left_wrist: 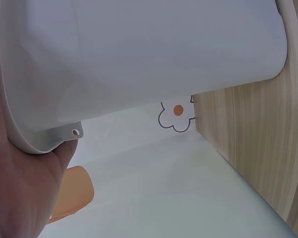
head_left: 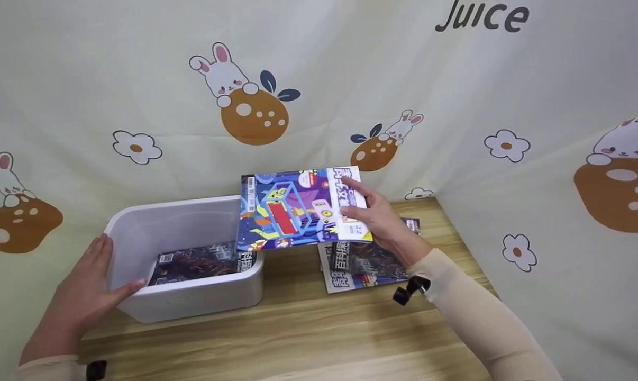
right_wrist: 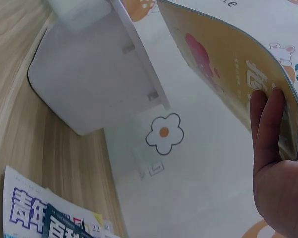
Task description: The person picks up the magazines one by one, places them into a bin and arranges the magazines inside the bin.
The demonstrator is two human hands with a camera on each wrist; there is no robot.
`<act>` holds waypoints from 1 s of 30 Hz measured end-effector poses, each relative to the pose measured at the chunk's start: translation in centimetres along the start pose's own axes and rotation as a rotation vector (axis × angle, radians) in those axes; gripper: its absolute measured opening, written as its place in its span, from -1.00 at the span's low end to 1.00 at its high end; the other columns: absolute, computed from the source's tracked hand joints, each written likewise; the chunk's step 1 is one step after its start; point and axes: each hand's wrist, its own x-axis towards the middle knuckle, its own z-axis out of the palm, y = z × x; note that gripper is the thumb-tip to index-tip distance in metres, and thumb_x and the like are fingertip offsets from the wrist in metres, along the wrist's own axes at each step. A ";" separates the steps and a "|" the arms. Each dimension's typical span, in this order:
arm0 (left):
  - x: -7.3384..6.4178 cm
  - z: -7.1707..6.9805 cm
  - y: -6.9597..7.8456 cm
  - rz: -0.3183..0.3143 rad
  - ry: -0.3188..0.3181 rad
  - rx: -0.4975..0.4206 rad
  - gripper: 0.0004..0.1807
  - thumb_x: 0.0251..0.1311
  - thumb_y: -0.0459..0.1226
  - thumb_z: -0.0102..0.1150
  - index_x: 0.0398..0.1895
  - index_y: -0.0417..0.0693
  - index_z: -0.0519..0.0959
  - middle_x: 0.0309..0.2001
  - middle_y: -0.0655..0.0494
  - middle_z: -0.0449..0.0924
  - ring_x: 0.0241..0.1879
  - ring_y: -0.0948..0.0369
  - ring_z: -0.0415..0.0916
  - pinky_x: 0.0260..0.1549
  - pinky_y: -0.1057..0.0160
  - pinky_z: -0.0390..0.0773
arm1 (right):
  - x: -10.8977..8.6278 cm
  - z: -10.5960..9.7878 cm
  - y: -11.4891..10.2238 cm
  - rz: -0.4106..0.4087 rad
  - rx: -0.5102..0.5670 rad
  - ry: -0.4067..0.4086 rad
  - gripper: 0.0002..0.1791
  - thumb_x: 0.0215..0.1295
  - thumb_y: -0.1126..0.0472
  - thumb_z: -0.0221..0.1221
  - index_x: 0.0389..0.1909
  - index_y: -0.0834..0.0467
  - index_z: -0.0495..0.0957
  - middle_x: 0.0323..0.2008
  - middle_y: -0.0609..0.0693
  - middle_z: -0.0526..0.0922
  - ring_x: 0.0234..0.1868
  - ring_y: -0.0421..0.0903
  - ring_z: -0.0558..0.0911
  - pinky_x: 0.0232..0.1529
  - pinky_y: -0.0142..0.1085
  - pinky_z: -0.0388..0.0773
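Observation:
My right hand [head_left: 385, 225] pinches a colourful blue and purple magazine [head_left: 282, 209] by its right end, thumb on the cover. The magazine is held nearly flat, its left end above the right rim of a light grey plastic bin [head_left: 202, 301]. From below, the right wrist view shows its yellowish back cover [right_wrist: 213, 54] and two fingers pressed against it. At the bin's left end, my left hand [head_left: 81, 296] grips the rim, thumb over the front edge. Inside the bin lies a dark-covered magazine [head_left: 197, 264], partly hidden by the held one.
To the right of the bin, a few overlapping magazines [head_left: 337, 280] lie on the wood-grain table [head_left: 298, 338], partly covered by my right hand and forearm. A pale curtain [head_left: 319, 69] printed with rabbits, oranges and flowers hangs behind and at both sides.

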 end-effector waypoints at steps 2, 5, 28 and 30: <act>-0.1 0.0 0.0 -0.005 -0.002 -0.004 0.36 0.37 0.25 0.38 0.77 -0.40 -0.22 0.75 -0.46 -0.32 0.75 -0.37 -0.36 0.50 -0.65 -0.12 | 0.2 0.7 -0.1 -0.001 -0.008 -0.011 -0.15 0.47 0.42 0.38 0.68 -0.18 0.41 0.35 0.29 0.53 0.05 0.15 0.80 0.02 -0.08 0.84; -0.1 0.1 -0.2 0.014 0.013 -0.011 0.34 0.37 0.21 0.41 0.76 -0.44 -0.18 0.74 -0.50 -0.26 0.75 -0.35 -0.34 0.57 -0.57 -0.16 | 0.6 1.8 -0.2 -0.002 -0.009 -0.025 -0.16 0.48 0.42 0.38 0.67 -0.18 0.42 0.35 0.29 0.54 0.06 0.16 0.80 0.02 -0.08 0.84; 0.1 0.4 0.0 -0.045 -0.001 0.005 0.39 0.35 0.31 0.35 0.77 -0.38 -0.24 0.75 -0.47 -0.32 0.74 -0.40 -0.35 0.47 -0.68 -0.09 | 3.4 9.4 0.8 0.005 -0.046 -0.116 -0.14 0.41 0.43 0.44 0.64 -0.15 0.47 0.34 0.19 0.60 0.03 0.10 0.80 0.01 -0.16 0.84; 0.1 0.5 0.1 -0.057 -0.006 0.009 0.40 0.36 0.33 0.34 0.78 -0.37 -0.25 0.75 -0.46 -0.33 0.74 -0.40 -0.37 0.47 -0.69 -0.10 | 3.5 10.1 0.9 0.012 -0.052 -0.122 -0.14 0.40 0.42 0.45 0.63 -0.16 0.47 0.33 0.18 0.60 0.03 0.09 0.80 0.01 -0.16 0.83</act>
